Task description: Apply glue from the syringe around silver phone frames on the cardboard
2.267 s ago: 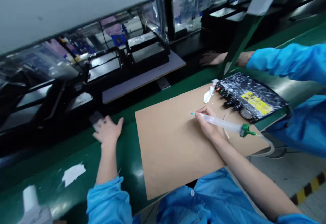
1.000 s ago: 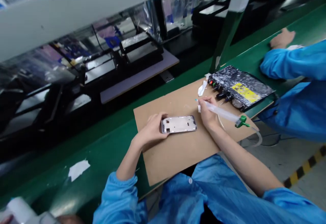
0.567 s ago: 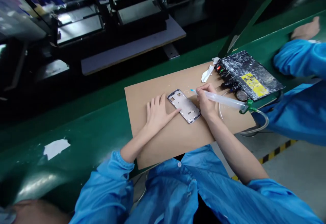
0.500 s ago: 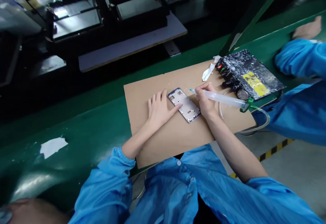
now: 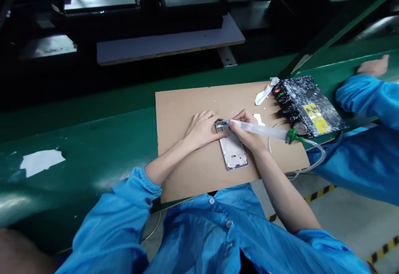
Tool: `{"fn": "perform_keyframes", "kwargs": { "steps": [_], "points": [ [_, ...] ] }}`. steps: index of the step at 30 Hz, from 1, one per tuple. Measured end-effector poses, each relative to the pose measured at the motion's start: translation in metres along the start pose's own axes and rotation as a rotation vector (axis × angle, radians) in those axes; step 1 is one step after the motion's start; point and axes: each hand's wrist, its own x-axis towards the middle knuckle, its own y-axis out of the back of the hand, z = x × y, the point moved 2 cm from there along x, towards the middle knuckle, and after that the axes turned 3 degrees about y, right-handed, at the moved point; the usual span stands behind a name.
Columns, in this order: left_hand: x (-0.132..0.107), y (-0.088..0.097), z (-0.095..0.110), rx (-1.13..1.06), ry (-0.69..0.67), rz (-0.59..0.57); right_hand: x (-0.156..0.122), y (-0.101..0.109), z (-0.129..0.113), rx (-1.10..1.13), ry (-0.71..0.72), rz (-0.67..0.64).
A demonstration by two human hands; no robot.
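Observation:
A silver phone frame (image 5: 233, 151) lies lengthwise on a brown cardboard sheet (image 5: 187, 103) on the green bench. My left hand (image 5: 202, 129) rests on the cardboard with its fingers bent onto the frame's far left corner, pinning it down. My right hand (image 5: 246, 134) grips a clear glue syringe (image 5: 262, 130) like a pen. Its blue tip touches the frame's far edge. A green fitting (image 5: 292, 135) and a clear hose (image 5: 314, 157) trail from the syringe's back end.
A black, glue-spattered controller box (image 5: 307, 107) with a yellow label sits at the cardboard's right. A white scrap (image 5: 263, 95) lies beside it. A co-worker's blue sleeve (image 5: 364, 99) and hand (image 5: 374, 66) are at the right. A white patch (image 5: 40, 161) marks the bench at the left.
My left hand brought the phone frame onto the cardboard and turned it lengthwise. My right hand moved the syringe tip to the frame's far edge. The camera tilted further down.

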Motion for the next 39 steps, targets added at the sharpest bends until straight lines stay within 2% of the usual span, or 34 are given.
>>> {"fn": "perform_keyframes", "kwargs": {
  "steps": [15,39],
  "points": [
    [0.0010,-0.0034,-0.0013,-0.030,0.005,0.021,0.0017,0.0016,-0.0013,-0.165,0.011,0.028],
    [0.0002,-0.0016,0.0027,-0.007,0.021,0.009,0.0009,0.0017,0.0011,-0.151,0.000,-0.008]
  ]
}}
